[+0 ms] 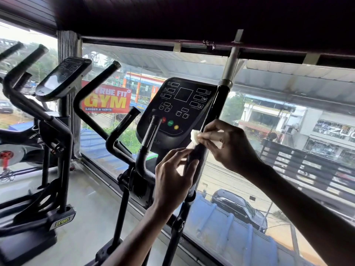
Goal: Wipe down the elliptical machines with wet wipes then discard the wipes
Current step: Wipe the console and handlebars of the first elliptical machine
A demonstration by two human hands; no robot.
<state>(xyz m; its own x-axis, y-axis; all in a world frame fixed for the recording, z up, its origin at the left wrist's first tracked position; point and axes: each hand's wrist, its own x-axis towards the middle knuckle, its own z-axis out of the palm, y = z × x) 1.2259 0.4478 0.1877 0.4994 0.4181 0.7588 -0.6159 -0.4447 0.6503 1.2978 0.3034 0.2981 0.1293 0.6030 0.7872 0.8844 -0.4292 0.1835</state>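
Your left hand [172, 173] curls its fingers round the handlebar [223, 91] of the elliptical [142, 164], just below your right hand [230, 144]. That hand's fingers lie together, pinching the white wipe [195, 136] against the bar beside the console [180, 104]. A second machine [63, 79] stands to the left.

We list the near elliptical machine [134, 181] mid-floor, before the window [288, 131]. Its console [180, 106] sits on top, with the right handlebar [222, 93] just right of it. Our right hand [230, 143] holds a wet wipe [194, 137] against that handlebar, and our left hand [172, 175] grips it just below. A second elliptical machine [59, 135] stands at the floor's left edge. Beyond the glass, a gym banner [106, 100] lies between both machines and a car [238, 206] lower right.
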